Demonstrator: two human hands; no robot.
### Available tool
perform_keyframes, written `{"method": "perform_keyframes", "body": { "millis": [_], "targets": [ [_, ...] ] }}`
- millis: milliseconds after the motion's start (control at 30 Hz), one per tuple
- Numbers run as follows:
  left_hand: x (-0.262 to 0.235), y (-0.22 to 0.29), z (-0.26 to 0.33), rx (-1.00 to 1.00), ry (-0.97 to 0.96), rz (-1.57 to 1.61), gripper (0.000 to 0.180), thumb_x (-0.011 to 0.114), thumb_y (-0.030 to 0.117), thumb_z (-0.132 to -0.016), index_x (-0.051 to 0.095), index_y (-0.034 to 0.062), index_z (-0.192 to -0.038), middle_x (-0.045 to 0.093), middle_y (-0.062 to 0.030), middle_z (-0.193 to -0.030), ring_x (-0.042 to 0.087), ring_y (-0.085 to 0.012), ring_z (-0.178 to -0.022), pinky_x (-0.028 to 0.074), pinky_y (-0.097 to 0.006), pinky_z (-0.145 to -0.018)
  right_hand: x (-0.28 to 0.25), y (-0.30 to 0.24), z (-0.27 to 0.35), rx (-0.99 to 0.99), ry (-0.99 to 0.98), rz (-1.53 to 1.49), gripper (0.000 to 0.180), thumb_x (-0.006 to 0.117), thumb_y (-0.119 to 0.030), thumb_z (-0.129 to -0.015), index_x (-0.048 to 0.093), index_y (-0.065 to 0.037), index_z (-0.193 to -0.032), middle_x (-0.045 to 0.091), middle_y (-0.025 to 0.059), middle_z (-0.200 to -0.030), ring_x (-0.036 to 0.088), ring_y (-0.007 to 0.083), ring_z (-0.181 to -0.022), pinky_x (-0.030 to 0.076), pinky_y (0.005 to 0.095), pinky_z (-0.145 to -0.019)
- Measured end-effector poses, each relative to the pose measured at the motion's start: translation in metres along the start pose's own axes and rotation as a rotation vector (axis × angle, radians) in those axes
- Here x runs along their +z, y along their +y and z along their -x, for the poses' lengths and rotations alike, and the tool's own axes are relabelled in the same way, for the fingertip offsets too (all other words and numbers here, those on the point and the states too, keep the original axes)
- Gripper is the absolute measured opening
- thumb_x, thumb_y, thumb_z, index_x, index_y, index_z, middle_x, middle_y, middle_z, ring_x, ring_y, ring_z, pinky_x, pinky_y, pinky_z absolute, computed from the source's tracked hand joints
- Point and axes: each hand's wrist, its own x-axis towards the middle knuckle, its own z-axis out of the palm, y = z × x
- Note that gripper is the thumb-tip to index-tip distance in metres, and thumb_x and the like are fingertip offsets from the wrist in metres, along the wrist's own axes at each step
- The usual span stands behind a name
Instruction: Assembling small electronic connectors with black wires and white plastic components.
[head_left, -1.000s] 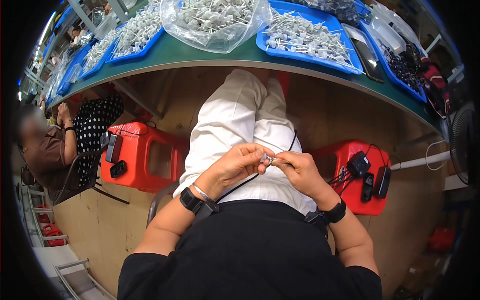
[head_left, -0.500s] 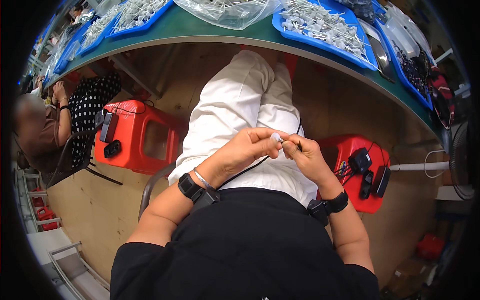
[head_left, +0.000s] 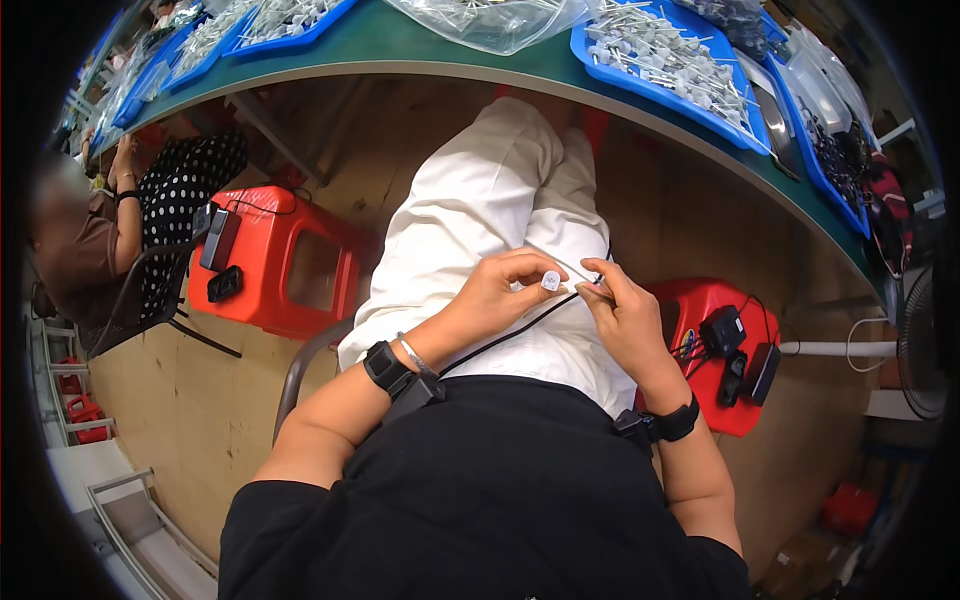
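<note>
Over my lap, my left hand [head_left: 497,295] pinches a small white plastic piece [head_left: 551,281] between thumb and forefinger. It looks like the clear-white heads on the pieces in the trays. A short distance to the right, my right hand [head_left: 627,318] has its thumb and fingers closed on a thin metal rod-like tool [head_left: 578,274]. The tool slants up and left toward the white piece; its exact kind is too small to make out. A gap separates the two hands. White trousers [head_left: 470,210] lie beneath them.
Blue trays [head_left: 675,65] of pin-like pieces with white heads stand on the green table [head_left: 440,45], beside a clear plastic bag [head_left: 500,22]. Red stools [head_left: 290,262] flank me, bearing black devices [head_left: 722,330]. A person [head_left: 85,225] sits at left; a fan [head_left: 922,340] stands at right.
My hands have drawn apart from where they met at the white piece. The thin tool now shows between them, and the view has shifted slightly.
</note>
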Motion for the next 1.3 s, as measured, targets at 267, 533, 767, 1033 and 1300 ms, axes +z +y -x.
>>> {"method": "perform_keyframes", "body": {
  "millis": [267,533,767,1033,1300],
  "targets": [
    [-0.001,0.0,-0.001,-0.055,-0.001,-0.037,0.016,0.067,0.009,-0.094,0.072,0.0008,-0.107,0.068,-0.0044,-0.102,0.059,-0.0089,-0.089,0.048,-0.025,-0.078,-0.002,-0.004,0.001,-0.303,0.065,0.211,0.043,0.07,-0.017,-0.09,0.057,-0.004,-0.129,0.063,0.0114,-0.084,0.066,0.027,-0.066,0.052,0.0359,-0.057],
    [0.003,-0.018,-0.002,-0.068,0.01,0.059,0.018,0.067,0.013,-0.095,0.072,0.002,-0.108,0.067,-0.0038,-0.1,0.057,-0.0089,-0.085,0.047,-0.025,-0.075,0.002,-0.007,0.002,-0.437,0.024,0.42,0.047,0.07,-0.021,-0.09,0.056,-0.003,-0.131,0.061,0.0067,-0.072,0.062,0.0206,-0.058,0.047,0.0338,-0.049],
    [0.001,-0.012,-0.001,-0.074,-0.032,0.015,0.017,0.07,0.014,-0.094,0.073,0.0023,-0.107,0.065,-0.0008,-0.096,0.057,-0.0069,-0.084,0.047,-0.023,-0.075,0.004,-0.011,0.002,-0.423,0.044,0.438,0.029,0.068,-0.023,-0.092,0.06,-0.003,-0.111,0.059,0.0064,-0.071,0.061,0.0193,-0.055,0.047,0.0328,-0.047],
    [0.003,-0.012,-0.002,-0.076,0.018,0.003,0.014,0.071,0.012,-0.092,0.073,0.0041,-0.104,0.064,0.0027,-0.089,0.05,-0.0037,-0.075,0.042,-0.021,-0.068,0.004,-0.011,0.002,-0.442,0.054,0.511,0.022,0.067,-0.023,-0.092,0.061,-0.003,-0.1,0.056,0.005,-0.067,0.059,0.018,-0.051,0.046,0.0314,-0.044],
    [0.003,-0.013,-0.002,-0.11,0.032,-0.03,0.013,0.072,0.013,-0.092,0.073,0.0039,-0.101,0.062,0.0035,-0.085,0.046,-0.0036,-0.072,0.041,-0.021,-0.065,0.004,-0.014,0.002,-0.43,0.045,0.549,0.022,0.067,-0.024,-0.092,0.061,-0.004,-0.095,0.055,0.0042,-0.063,0.059,0.0178,-0.049,0.045,0.0312,-0.043]
  ]
}}
